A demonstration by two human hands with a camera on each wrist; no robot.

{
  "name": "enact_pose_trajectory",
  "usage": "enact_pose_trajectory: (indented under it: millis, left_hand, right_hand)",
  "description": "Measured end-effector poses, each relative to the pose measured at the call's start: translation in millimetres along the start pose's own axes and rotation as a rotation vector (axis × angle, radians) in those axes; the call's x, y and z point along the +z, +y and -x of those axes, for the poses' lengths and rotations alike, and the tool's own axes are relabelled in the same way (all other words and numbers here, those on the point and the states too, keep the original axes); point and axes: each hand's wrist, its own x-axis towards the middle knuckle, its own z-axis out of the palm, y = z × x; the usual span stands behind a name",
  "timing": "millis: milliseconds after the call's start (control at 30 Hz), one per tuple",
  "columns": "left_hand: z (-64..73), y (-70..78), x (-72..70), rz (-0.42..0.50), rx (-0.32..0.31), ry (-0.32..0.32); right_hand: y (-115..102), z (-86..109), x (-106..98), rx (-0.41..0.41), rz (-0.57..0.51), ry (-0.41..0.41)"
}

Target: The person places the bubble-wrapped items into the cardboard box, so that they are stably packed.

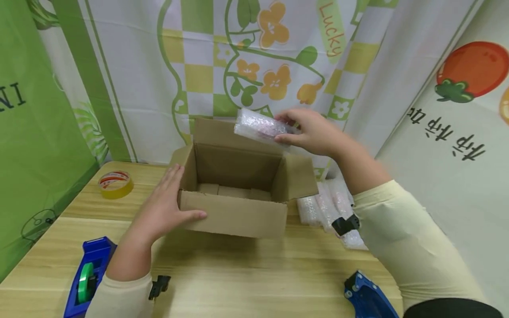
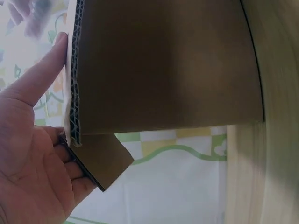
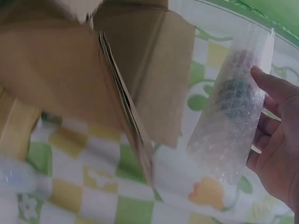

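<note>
Wrapped parcel held above the rear of an open carton

At the near edge, a black rounded object point(image 1: 451, 309) is cut off by the frame, too little of it showing to name. Beside it, a blue tool point(image 1: 370, 296) is also cropped. On the left, a blue tape dispenser point(image 1: 97, 254) with a green roll point(image 1: 85, 282) is partly covered by the left forearm and sleeve.

The left hand point(image 1: 161, 212) rests at the left front corner of the cardboard box point(image 1: 234, 216), unclenched: its fingers lie fairly straight along the side flap, thumb stretched across the front flap. In the left wrist view, the side flap hides its fingertips. The front flap and wall conceal part of the box's floor.

To the right, several bubble-wrapped rolls point(image 1: 326, 205) lie on the table, partly behind the right arm; their number is hard to make out.

Farther off, the right hand point(image 1: 312, 130) grasps a bubble-wrapped parcel point(image 1: 258, 126) between thumb and fingers, over the rear flap. The wrap blurs its contents to reddish and dark green patches. Whether parcel and flap touch, I cannot tell.

Behind hangs a patterned curtain point(image 1: 139, 66).
</note>
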Motion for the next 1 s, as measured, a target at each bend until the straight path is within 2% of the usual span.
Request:
enact_pose_trajectory:
  millis: [200,367,533,700,1000]
  left_hand:
    - [4.4,7.9,-2.3,-0.008,0.001,-0.015]
    - [6.0,9.9,-2.8,-0.023,-0.005,-0.024]
    - [5.7,9.3,-2.0,-0.029,-0.006,-0.02]
    - [5.7,9.3,-1.4,-0.034,-0.007,-0.02]
    - [6.2,10.1,-3.4,-0.042,0.002,-0.033]
  right_hand:
    - [5.2,-29.5,34.8,-0.022,-0.039,0.007]
    - [20.3,-43.9,68.6,-0.056,-0.052,0.05]
    - [35.6,-45.1,98.8,-0.12,0.001,0.118]
    - [38.0,-41.2,122.8,-0.145,0.073,0.105]
    - [25.5,-41.3,140.6,-0.178,0.217,0.093]
